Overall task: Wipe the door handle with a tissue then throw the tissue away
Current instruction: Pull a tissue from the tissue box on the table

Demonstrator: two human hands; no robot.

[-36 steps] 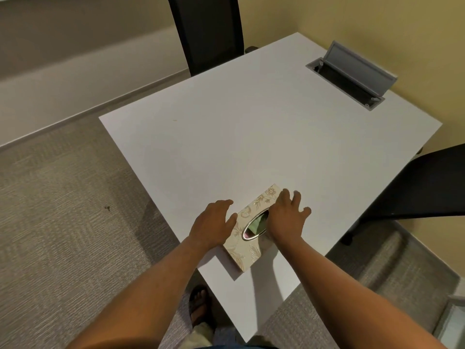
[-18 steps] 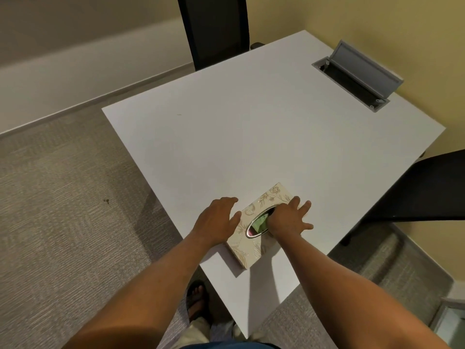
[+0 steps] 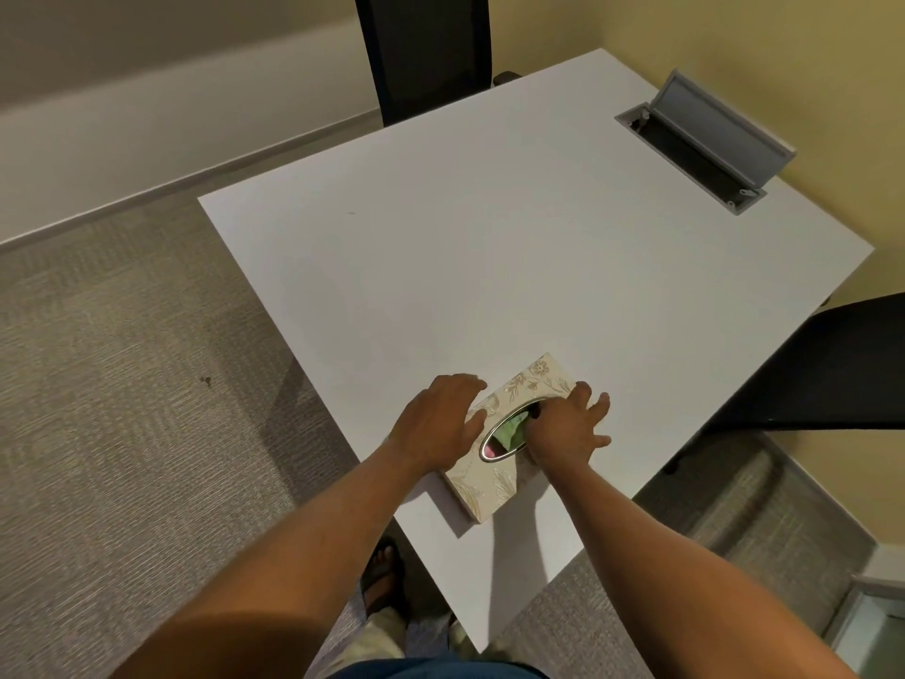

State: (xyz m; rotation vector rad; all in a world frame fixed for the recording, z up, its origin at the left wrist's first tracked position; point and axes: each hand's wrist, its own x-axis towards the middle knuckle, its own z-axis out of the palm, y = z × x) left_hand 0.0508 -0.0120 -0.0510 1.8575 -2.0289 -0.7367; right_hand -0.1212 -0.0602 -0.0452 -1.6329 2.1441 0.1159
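Two bare hands work a cream, floral-patterned rectangular tissue box point(image 3: 509, 433) near the white table's point(image 3: 489, 247) front corner: the left hand point(image 3: 436, 423) rests flat, apparently steadying it, while the right hand point(image 3: 563, 433) dips fingertips into the metal-rimmed oval slot, apparently pinching a greenish tissue point(image 3: 509, 432); its remaining fingers splay wide.

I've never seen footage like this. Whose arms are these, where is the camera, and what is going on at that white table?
No machine here: a person wears a camera on the head, looking down at their own two bare arms. On the white table lies a patterned tissue box near the front edge. The left hand rests flat on the box's side, steadying it. The right hand has fingertips dipped into the oval opening, reaching for a tissue; none is out yet. At the far corner a grey cable hatch stands open. Dark chairs stand around the table.
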